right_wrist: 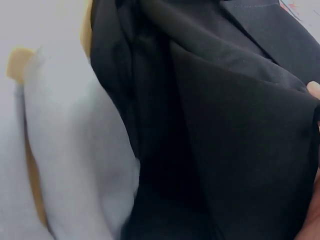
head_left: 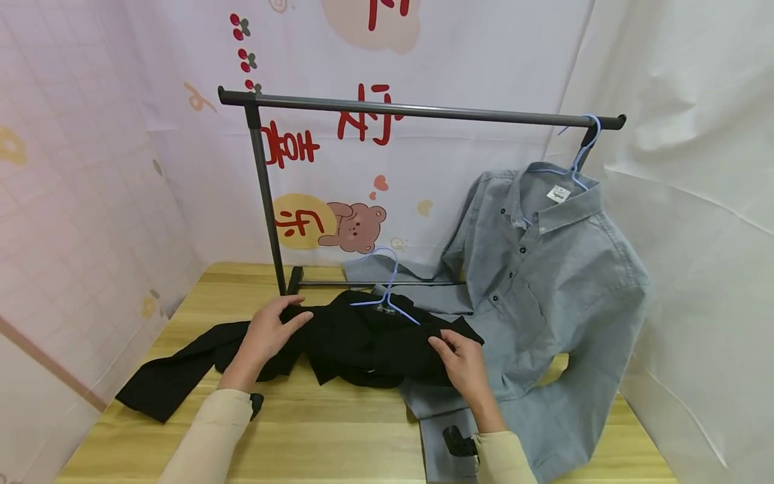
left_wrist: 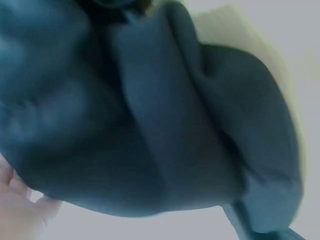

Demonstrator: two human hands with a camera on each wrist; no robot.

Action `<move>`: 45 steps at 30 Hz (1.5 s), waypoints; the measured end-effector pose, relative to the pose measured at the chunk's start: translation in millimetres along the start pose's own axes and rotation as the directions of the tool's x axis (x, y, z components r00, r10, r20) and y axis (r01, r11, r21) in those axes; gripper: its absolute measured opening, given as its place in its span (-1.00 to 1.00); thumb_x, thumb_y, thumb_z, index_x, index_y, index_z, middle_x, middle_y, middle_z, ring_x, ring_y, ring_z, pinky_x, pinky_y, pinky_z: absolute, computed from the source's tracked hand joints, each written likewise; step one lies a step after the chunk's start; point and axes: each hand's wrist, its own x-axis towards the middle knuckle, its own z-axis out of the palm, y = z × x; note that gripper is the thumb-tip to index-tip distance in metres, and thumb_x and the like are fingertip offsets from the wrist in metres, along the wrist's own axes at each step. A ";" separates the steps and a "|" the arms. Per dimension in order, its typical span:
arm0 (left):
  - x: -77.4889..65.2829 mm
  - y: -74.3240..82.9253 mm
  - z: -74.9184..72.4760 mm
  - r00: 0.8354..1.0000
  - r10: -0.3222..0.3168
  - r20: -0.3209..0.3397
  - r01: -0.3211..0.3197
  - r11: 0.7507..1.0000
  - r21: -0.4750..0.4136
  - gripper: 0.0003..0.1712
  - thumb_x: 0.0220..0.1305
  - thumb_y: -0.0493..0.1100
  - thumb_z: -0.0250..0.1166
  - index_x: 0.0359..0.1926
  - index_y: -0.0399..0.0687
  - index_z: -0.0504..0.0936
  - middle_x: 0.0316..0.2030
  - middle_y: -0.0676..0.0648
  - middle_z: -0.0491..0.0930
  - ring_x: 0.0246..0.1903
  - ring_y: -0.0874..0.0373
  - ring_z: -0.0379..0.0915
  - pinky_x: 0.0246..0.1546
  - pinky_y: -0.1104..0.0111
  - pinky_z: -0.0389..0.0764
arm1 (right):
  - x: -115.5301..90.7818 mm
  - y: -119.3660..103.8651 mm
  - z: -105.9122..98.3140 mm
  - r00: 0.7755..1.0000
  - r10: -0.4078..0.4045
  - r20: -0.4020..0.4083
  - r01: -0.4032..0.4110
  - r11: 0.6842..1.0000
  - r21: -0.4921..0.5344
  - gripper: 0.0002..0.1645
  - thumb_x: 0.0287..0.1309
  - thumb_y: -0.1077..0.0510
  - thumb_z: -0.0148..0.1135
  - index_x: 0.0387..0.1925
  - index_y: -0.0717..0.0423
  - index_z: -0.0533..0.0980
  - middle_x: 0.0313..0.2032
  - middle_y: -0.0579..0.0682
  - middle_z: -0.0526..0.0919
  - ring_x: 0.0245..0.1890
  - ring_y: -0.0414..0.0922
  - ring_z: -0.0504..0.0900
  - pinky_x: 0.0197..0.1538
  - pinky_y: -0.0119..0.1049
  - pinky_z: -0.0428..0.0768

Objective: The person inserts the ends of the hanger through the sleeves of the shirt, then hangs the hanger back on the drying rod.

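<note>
A black shirt (head_left: 411,356) lies bunched across the table, with a light-blue hanger (head_left: 390,289) in its neckline, hook up. My left hand (head_left: 266,336) holds the shirt at its left shoulder, thumb and fingers on either side of the cloth. At the other shoulder my right hand (head_left: 464,363) pinches the fabric between thumb and fingers. Dark folds of the shirt (left_wrist: 150,125) fill most of the left wrist view, blurred, with the left hand (left_wrist: 22,210) at the lower left. In the right wrist view, the right hand (right_wrist: 312,200) shows only at the right edge.
A dark metal clothes rack (head_left: 417,109) stands behind. From its right end a grey button-up shirt (head_left: 538,269) hangs on a blue hanger (head_left: 589,151), its lower part spread over the wooden table (head_left: 326,437). One black sleeve (head_left: 175,376) reaches left. Printed cloth (head_left: 471,47) covers the wall.
</note>
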 end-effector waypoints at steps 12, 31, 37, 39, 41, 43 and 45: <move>-21.4 -32.5 -22.9 0.985 -0.155 0.079 0.154 0.988 0.015 -0.16 0.44 0.29 0.08 0.36 -0.36 0.36 0.31 -0.44 0.33 0.28 -0.38 0.24 0.22 -0.19 0.30 | -6.6 7.9 -27.2 0.952 0.304 -0.015 -0.303 0.951 0.068 -0.67 0.35 0.01 0.25 -0.45 0.14 0.60 -0.59 -0.05 0.44 -0.52 -0.15 0.41 -0.41 -0.32 0.36; -53.5 -97.0 -88.9 0.975 -0.151 0.161 0.122 0.976 0.179 -0.44 0.49 -0.12 0.15 0.24 -0.56 0.40 0.15 -0.54 0.43 0.13 -0.49 0.35 0.02 -0.20 0.45 | 15.2 -1.4 -44.7 0.868 0.467 -0.168 -0.467 0.883 0.045 -0.57 0.38 -0.05 0.22 -0.14 0.27 0.68 -0.31 0.11 0.71 -0.29 -0.02 0.59 -0.16 -0.21 0.49; -56.8 -113.2 -103.8 0.992 -0.117 0.049 0.096 0.946 0.308 -0.59 0.43 -0.27 0.15 0.08 -0.63 0.49 0.01 -0.59 0.49 0.00 -0.53 0.42 -0.07 -0.23 0.46 | 25.0 0.3 -49.7 0.835 0.491 -0.247 -0.490 0.869 0.072 -0.59 0.36 -0.05 0.24 -0.26 0.26 0.68 -0.41 0.04 0.65 -0.35 -0.06 0.50 -0.24 -0.23 0.43; -58.5 -118.1 -106.4 0.993 -0.115 0.008 0.105 0.935 0.339 -0.62 0.40 -0.29 0.16 0.05 -0.61 0.51 -0.01 -0.59 0.50 -0.03 -0.54 0.42 -0.08 -0.24 0.46 | 26.3 2.2 -49.9 0.819 0.513 -0.257 -0.508 0.856 0.091 -0.59 0.37 -0.05 0.23 -0.24 0.26 0.68 -0.40 0.03 0.65 -0.35 -0.06 0.49 -0.25 -0.24 0.43; -60.5 -123.0 -109.4 0.992 -0.128 -0.009 0.122 0.927 0.354 -0.62 0.39 -0.30 0.17 0.06 -0.60 0.51 -0.01 -0.60 0.49 -0.04 -0.54 0.41 -0.07 -0.25 0.45 | 26.0 4.2 -49.7 0.803 0.533 -0.266 -0.525 0.844 0.107 -0.58 0.37 -0.05 0.22 -0.24 0.27 0.68 -0.38 0.06 0.66 -0.33 -0.04 0.50 -0.26 -0.22 0.43; -62.2 -127.1 -113.1 0.987 -0.158 -0.009 0.150 0.917 0.368 -0.60 0.39 -0.28 0.16 0.08 -0.60 0.50 0.02 -0.61 0.46 -0.03 -0.56 0.39 -0.06 -0.26 0.43 | 24.8 6.5 -48.9 0.790 0.550 -0.272 -0.541 0.833 0.113 -0.57 0.37 -0.05 0.22 -0.23 0.28 0.67 -0.34 0.11 0.66 -0.30 0.00 0.50 -0.24 -0.19 0.42; -63.9 -131.3 -116.7 0.982 -0.190 0.003 0.175 0.910 0.375 -0.57 0.40 -0.25 0.15 0.11 -0.58 0.48 0.04 -0.62 0.44 -0.02 -0.57 0.37 -0.07 -0.27 0.42 | 23.8 8.5 -47.6 0.777 0.564 -0.279 -0.555 0.823 0.119 -0.58 0.37 -0.06 0.22 -0.24 0.27 0.67 -0.30 0.14 0.66 -0.28 0.03 0.50 -0.22 -0.17 0.42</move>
